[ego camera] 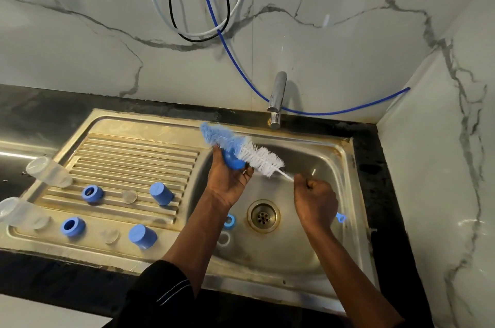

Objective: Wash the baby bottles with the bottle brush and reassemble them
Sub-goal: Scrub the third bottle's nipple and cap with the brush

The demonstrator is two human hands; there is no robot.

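Note:
Over the sink basin [302, 242], my left hand [230, 177] holds a blue bottle cap [233, 161] in its curled fingers. My right hand [316, 200] grips the handle of the blue-and-white bottle brush [241, 149], whose bristles lie across the cap. On the drainboard [134, 151] lie two clear bottles [48, 171] [18, 214], two blue collar rings [92, 193] [73, 226], two blue caps [161, 193] [142, 236] and two clear teats [130, 196] [111, 235]. A blue ring [229, 221] and a clear part [223, 238] sit in the basin beside my left forearm.
A chrome tap [277, 98] stands behind the basin, with no water running. The drain [263, 216] sits between my wrists. Blue, white and black hoses [214, 25] hang on the marble wall. Dark countertop [32, 110] surrounds the steel sink; a wall closes the right side.

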